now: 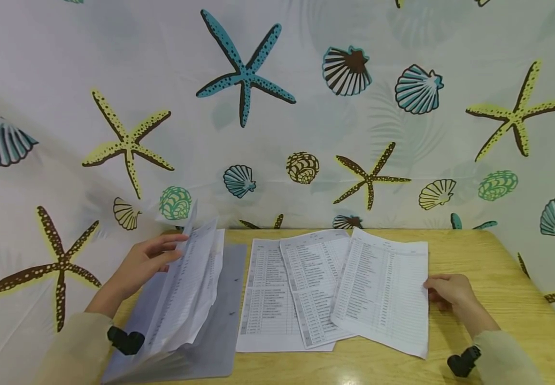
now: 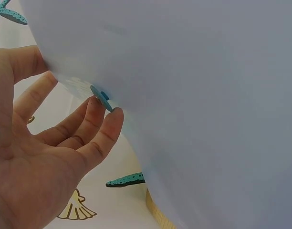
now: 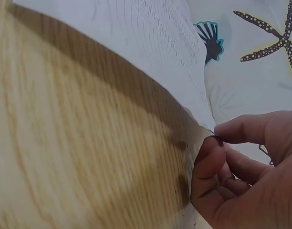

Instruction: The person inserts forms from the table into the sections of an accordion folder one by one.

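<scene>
My left hand (image 1: 149, 256) is at the raised left side of a grey-blue plastic document folder (image 1: 239, 267). In the left wrist view, the fingers of that hand (image 2: 55, 129) hold the edge of the folder's cover (image 2: 184, 95), beside a small teal round button (image 2: 101, 98). Several printed sheets (image 1: 186, 289) stand tilted inside the folder. On the right, my right hand (image 1: 451, 294) pinches the right edge of a printed sheet (image 1: 385, 294) between thumb and forefinger. Its near edge is lifted off the tabletop, as the right wrist view shows.
Two more printed sheets lie partly under the held one, a middle sheet (image 1: 313, 256) and a left sheet (image 1: 265, 299). All rest on a wooden table (image 1: 494, 278). Behind it hangs a white cloth (image 1: 306, 128) with starfish and shell prints.
</scene>
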A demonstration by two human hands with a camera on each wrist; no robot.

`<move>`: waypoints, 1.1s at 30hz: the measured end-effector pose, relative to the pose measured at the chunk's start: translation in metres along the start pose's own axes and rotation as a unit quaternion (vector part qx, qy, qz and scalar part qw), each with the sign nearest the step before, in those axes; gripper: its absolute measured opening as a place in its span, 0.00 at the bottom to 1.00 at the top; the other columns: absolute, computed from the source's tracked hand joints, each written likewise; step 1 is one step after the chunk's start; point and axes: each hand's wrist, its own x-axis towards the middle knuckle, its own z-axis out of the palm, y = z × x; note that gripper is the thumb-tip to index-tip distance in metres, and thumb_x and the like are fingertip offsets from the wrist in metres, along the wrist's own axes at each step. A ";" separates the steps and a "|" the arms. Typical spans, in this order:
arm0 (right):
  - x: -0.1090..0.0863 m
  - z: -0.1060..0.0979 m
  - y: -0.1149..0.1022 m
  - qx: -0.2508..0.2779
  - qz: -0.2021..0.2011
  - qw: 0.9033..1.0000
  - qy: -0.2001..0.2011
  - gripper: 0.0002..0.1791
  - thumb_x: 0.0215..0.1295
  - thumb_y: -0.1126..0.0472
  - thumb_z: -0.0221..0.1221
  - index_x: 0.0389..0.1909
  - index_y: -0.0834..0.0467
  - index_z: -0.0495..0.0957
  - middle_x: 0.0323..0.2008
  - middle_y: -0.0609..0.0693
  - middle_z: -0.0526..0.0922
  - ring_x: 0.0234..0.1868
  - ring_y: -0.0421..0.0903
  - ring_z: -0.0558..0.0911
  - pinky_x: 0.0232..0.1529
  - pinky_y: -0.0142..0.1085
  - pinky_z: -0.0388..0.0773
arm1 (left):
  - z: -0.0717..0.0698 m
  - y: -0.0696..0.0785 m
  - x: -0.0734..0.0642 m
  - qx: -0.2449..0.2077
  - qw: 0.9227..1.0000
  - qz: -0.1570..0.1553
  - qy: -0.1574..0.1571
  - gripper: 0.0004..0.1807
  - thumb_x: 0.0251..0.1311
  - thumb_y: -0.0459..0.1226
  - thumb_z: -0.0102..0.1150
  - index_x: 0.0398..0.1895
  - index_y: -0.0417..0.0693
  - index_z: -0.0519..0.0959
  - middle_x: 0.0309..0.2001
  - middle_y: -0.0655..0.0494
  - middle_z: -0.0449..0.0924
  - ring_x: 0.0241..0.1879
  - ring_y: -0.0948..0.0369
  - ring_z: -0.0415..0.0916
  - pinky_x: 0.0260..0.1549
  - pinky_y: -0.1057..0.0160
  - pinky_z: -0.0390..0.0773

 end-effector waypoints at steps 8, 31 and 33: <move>-0.003 -0.003 -0.005 0.006 -0.016 1.000 -0.002 0.32 0.69 0.61 0.58 0.67 0.78 0.69 0.31 0.52 0.86 0.29 0.41 0.82 0.32 0.35 0.82 | 0.001 0.000 -0.001 0.004 1.000 -0.005 0.003 0.25 0.77 0.42 0.57 0.74 0.45 0.73 0.71 0.37 0.74 0.62 0.51 0.75 0.44 0.64 0.84; -0.004 -0.002 -0.008 0.038 -0.067 0.992 -0.099 0.33 0.79 0.64 0.52 0.77 0.75 0.54 0.40 0.53 0.86 0.35 0.40 0.86 0.35 0.36 0.86 | -0.001 0.004 -0.003 -0.006 1.000 -0.004 0.004 0.26 0.78 0.42 0.57 0.74 0.45 0.73 0.72 0.37 0.73 0.53 0.78 0.72 0.44 0.64 0.83; -0.006 0.000 -0.011 0.032 -0.073 0.992 -0.099 0.34 0.79 0.63 0.52 0.77 0.75 0.54 0.39 0.53 0.86 0.34 0.40 0.85 0.35 0.35 0.86 | -0.002 0.004 -0.003 -0.006 1.000 -0.005 0.004 0.26 0.78 0.42 0.57 0.74 0.45 0.73 0.72 0.37 0.73 0.53 0.78 0.72 0.44 0.64 0.83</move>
